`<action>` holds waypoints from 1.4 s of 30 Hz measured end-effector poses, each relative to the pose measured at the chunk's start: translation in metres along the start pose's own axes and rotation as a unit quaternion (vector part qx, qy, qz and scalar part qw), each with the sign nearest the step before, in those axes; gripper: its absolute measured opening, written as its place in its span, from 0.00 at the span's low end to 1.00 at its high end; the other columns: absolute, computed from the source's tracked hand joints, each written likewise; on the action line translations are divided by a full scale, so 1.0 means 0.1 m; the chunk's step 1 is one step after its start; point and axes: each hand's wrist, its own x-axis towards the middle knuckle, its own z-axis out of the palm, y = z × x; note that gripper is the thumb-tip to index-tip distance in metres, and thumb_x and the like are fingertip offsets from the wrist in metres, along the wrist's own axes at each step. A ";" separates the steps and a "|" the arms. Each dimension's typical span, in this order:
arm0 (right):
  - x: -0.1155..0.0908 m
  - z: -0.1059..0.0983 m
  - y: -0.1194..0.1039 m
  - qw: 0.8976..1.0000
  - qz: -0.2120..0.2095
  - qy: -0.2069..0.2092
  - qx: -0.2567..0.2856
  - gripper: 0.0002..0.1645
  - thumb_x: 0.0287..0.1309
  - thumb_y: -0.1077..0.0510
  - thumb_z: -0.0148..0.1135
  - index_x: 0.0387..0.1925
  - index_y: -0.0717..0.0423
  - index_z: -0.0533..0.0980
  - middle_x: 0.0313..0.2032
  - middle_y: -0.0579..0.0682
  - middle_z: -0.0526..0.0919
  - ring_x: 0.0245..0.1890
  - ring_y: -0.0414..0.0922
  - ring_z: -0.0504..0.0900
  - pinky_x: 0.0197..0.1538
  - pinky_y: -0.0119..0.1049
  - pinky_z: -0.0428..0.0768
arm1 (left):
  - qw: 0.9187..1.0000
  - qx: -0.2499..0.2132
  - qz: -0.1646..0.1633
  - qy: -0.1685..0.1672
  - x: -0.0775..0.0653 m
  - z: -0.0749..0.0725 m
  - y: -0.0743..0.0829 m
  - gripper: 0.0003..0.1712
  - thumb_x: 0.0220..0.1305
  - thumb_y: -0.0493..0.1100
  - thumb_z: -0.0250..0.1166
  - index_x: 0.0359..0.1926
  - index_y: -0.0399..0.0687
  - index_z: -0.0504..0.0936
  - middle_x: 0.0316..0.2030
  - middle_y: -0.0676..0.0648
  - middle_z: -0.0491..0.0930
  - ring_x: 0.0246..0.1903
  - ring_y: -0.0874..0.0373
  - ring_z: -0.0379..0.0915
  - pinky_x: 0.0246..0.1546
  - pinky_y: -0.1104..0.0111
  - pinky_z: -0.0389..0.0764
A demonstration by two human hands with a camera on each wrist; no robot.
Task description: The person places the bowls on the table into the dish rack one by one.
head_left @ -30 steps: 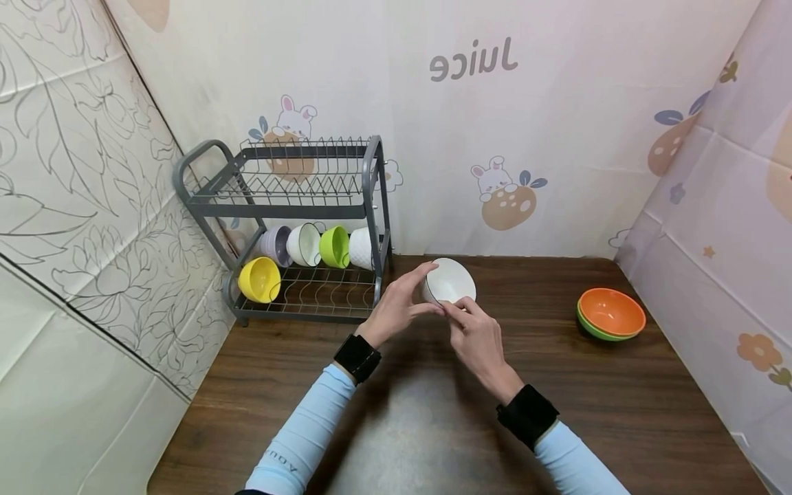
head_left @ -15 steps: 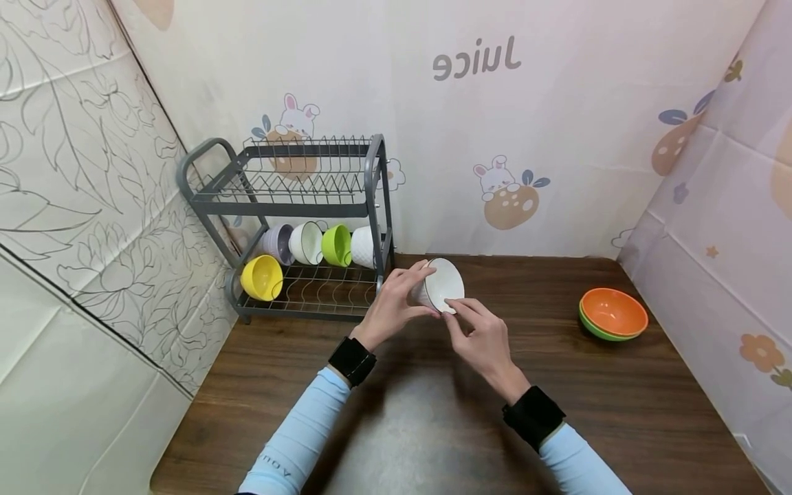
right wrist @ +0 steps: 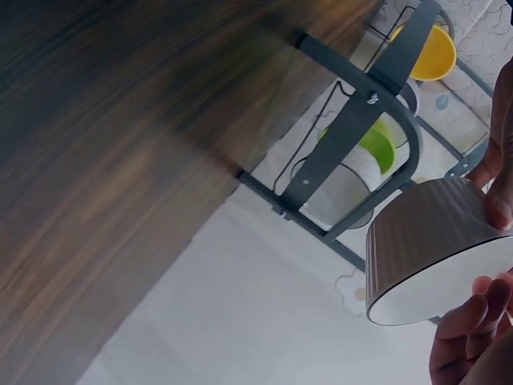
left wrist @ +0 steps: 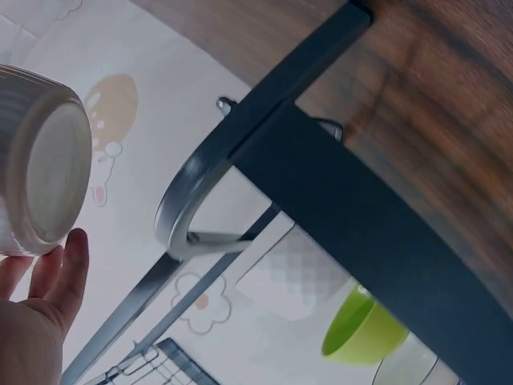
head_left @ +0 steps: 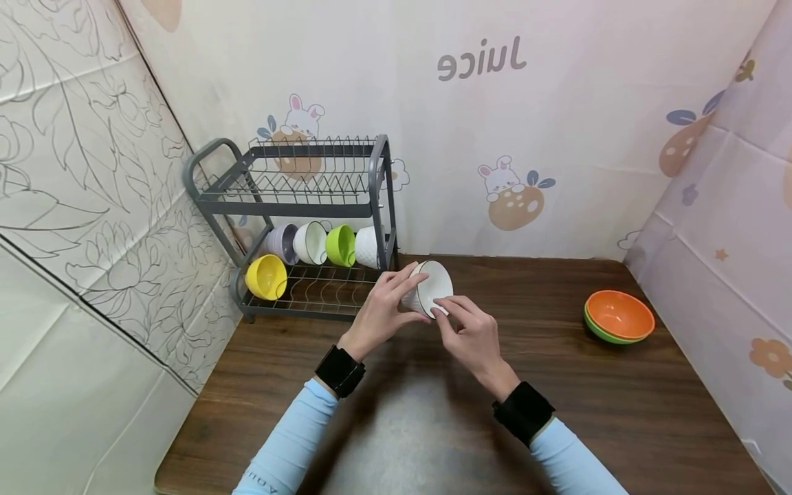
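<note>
A white bowl point(head_left: 436, 283) with a thin dark rim is held up above the table, tilted on its side with its mouth toward the right. My left hand point(head_left: 383, 311) grips it from the left, thumb low and fingers over the upper side. With thumb and fingertips my right hand point(head_left: 471, 337) pinches the lower rim. The left wrist view shows the bowl's round foot point(left wrist: 60, 172) above the left fingers. Fine ribs run down the bowl's outer wall point(right wrist: 429, 228) in the right wrist view.
Left of the hands stands a grey two-tier dish rack point(head_left: 284, 208). Its lower tier bears purple point(head_left: 281, 243), white point(head_left: 311, 243), green point(head_left: 341, 245), textured white point(head_left: 367, 247) and yellow bowls point(head_left: 266, 277). An orange bowl point(head_left: 621, 314) sits in a green bowl point(head_left: 609, 337) at the table's right.
Both hands have carried the white bowl a little to the left, closer to the rack. The bowl has tipped further, so more of its outer side shows. The view has shifted slightly.
</note>
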 end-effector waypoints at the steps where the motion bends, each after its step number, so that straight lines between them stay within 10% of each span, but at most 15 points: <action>1: 0.01 0.01 -0.02 1.000 -0.001 0.000 0.006 0.11 0.60 0.64 0.75 0.45 0.59 0.89 0.41 0.50 0.88 0.16 0.37 0.72 0.21 0.29 0.72 | 1.000 0.003 0.001 0.002 -0.01 -0.02 0.01 0.50 0.47 0.53 0.85 0.72 0.52 0.77 0.74 0.46 0.71 0.55 0.48 0.71 0.53 0.62 0.80; 29: 0.08 0.38 -0.34 0.992 -0.091 -0.027 0.082 0.11 0.58 0.65 0.75 0.45 0.59 0.88 0.41 0.49 0.87 0.16 0.35 0.70 0.21 0.25 0.70 | 0.996 0.073 -0.003 0.050 -0.39 -0.65 0.11 0.49 0.42 0.44 0.89 0.69 0.51 0.80 0.73 0.41 0.71 0.63 0.41 0.70 0.61 0.54 0.79; 42: 0.11 0.65 -0.44 0.988 -0.105 -0.059 0.091 0.10 0.60 0.66 0.76 0.43 0.57 0.89 0.41 0.47 0.88 0.30 0.37 0.85 0.30 0.31 0.82 | 0.993 0.088 -0.036 0.068 -0.56 -0.82 0.03 0.47 0.40 0.39 0.89 0.66 0.50 0.82 0.73 0.40 0.71 0.65 0.39 0.67 0.61 0.48 0.78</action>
